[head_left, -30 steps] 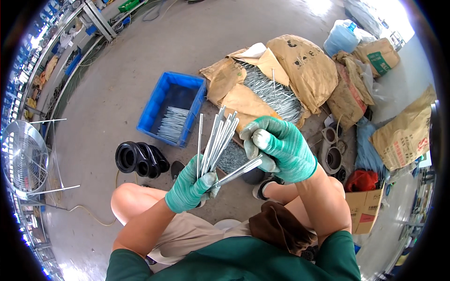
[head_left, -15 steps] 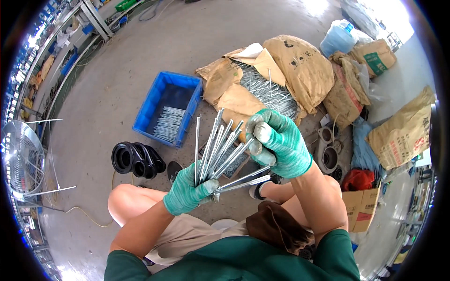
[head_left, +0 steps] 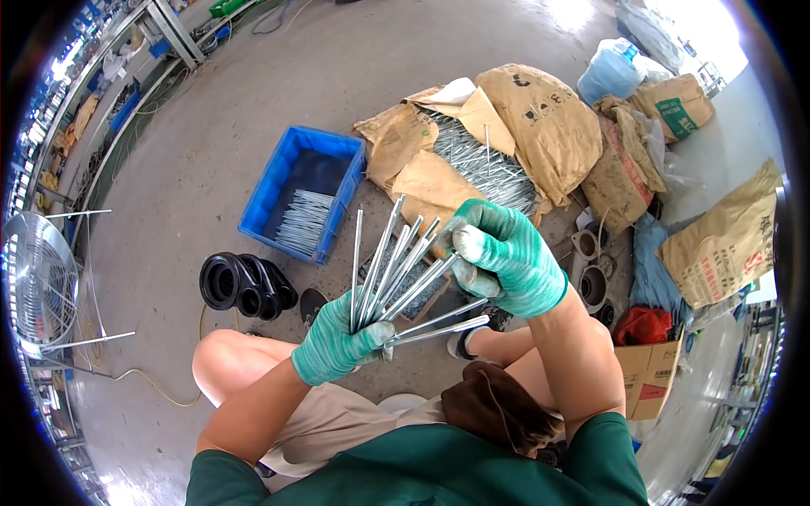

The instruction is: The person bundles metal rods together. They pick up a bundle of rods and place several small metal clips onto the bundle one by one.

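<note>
My left hand (head_left: 337, 341), in a green knit glove, is closed round a fanned bunch of metal rods (head_left: 390, 274). They are thin, shiny and silver, and point up and to the right. My right hand (head_left: 510, 261), gloved the same way, has its thumb and fingers pinched together at the upper right tips of the bunch, on the end of a rod. Beyond my hands, an opened brown paper sack (head_left: 434, 177) lies with many similar rods (head_left: 485, 173) heaped loose in it. A blue plastic bin (head_left: 268, 198) at the left holds a neat stack of rods (head_left: 305, 223).
Black ring-shaped parts (head_left: 246, 287) sit on the floor left of my knees. At the right are metal flanges (head_left: 593, 282), a cardboard box (head_left: 648, 375), a red bag (head_left: 644, 325) and more paper sacks (head_left: 721, 240). A fan (head_left: 40, 282) stands at the far left.
My right hand has shifted very slightly right and down, its fingers still pinched near the rod tips. The left hand and its bunch look almost unmoved.
</note>
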The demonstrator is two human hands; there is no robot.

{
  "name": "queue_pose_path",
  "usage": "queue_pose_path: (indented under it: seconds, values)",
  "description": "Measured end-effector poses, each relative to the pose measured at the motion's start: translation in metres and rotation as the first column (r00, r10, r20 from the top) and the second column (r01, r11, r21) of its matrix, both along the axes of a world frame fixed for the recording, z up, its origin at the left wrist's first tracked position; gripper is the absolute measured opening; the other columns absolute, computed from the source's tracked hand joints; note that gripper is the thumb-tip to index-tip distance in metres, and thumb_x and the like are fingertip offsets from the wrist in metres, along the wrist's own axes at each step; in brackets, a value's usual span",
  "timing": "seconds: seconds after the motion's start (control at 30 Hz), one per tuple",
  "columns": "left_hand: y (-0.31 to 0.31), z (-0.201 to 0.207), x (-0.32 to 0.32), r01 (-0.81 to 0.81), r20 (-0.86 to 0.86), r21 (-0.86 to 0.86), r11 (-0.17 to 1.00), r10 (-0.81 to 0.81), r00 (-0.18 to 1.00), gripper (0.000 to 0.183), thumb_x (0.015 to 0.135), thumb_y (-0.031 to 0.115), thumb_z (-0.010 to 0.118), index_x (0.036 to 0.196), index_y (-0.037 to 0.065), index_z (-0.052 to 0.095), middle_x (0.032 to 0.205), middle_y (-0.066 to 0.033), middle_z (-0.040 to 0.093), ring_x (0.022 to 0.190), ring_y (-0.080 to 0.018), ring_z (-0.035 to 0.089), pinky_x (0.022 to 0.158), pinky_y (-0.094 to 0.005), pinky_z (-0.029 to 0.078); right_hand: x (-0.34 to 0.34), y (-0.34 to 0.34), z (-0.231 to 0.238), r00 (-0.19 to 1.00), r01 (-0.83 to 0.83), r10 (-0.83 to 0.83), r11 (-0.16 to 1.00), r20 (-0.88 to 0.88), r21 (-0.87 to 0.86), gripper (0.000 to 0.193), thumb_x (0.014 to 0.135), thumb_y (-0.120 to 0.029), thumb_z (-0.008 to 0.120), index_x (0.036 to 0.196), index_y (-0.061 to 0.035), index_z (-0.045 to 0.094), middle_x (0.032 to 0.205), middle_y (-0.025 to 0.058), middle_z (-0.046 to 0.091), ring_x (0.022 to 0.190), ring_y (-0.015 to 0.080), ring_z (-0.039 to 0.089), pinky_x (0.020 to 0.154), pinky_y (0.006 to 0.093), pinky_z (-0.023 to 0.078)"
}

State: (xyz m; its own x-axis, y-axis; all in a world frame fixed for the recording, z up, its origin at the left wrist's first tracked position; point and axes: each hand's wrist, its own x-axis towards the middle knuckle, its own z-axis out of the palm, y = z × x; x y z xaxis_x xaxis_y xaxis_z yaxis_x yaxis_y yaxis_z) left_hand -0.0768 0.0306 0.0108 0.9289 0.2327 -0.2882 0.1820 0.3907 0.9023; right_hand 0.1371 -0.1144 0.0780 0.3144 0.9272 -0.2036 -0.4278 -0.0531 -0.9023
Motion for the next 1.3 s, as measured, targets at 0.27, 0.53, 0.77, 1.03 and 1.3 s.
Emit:
queue_pose_path:
  seconds: [0.27,0.53,0.77,1.03,1.3]
  values:
    - [0.004,-0.010,-0.008,0.065,0.020,-0.118,0.991,-0.063,0.998,0.030,0.095,0.027,0.067,0.114,0.007,0.057,0.084,-0.0039,0.065,0.069,-0.0135,0.065,0.055,-0.0257,0.051,0.001,-0.008,0.000,0.993,0.061,-0.069,0.995,0.100,0.078,0.032,0.095,-0.028,0.066,0.104,0.0024,0.068,0.072,0.0021,0.061,0.055,0.0042,0.047,0.048,0.0191,0.035]
    - [-0.002,-0.011,-0.006,0.039,0.012,-0.016,0.999,-0.039,0.999,0.030,0.095,0.035,0.064,0.106,0.009,0.058,0.070,-0.0097,0.067,0.049,-0.0101,0.056,0.043,-0.0232,0.040,0.001,-0.009,0.005,0.999,-0.041,0.040,0.998,0.033,0.044,0.031,0.097,-0.023,0.063,0.114,0.0026,0.065,0.079,0.0038,0.063,0.057,0.0058,0.049,0.047,0.0190,0.037]
    - [-0.004,-0.007,-0.006,0.020,-0.012,-0.047,0.999,-0.020,1.000,0.032,0.095,0.038,0.064,0.105,0.008,0.057,0.070,-0.0087,0.067,0.053,-0.0099,0.058,0.045,-0.0231,0.042,0.000,-0.007,0.001,0.997,-0.053,0.058,0.995,-0.049,0.083,0.023,0.098,-0.019,0.061,0.109,0.0018,0.060,0.078,0.0070,0.064,0.053,0.0072,0.049,0.046,0.0206,0.036]
    - [0.000,-0.003,-0.004,0.065,-0.002,0.017,0.998,-0.065,0.998,0.033,0.095,0.039,0.064,0.102,0.007,0.056,0.069,-0.0075,0.066,0.053,-0.0089,0.057,0.045,-0.0228,0.042,-0.003,-0.004,-0.001,0.992,-0.071,0.074,0.997,-0.103,0.030,0.025,0.096,-0.018,0.065,0.112,-0.0002,0.058,0.074,0.0049,0.061,0.049,0.0067,0.046,0.044,0.0203,0.034]
    - [-0.001,-0.003,-0.004,0.044,0.019,-0.011,0.999,-0.044,0.999,0.031,0.094,0.036,0.066,0.102,0.007,0.056,0.071,-0.0077,0.067,0.053,-0.0087,0.057,0.046,-0.0226,0.043,-0.005,0.000,-0.007,0.977,-0.077,0.077,0.997,-0.197,0.011,0.027,0.092,-0.018,0.069,0.108,-0.0071,0.050,0.078,0.0012,0.056,0.051,0.0049,0.044,0.043,0.0192,0.029]
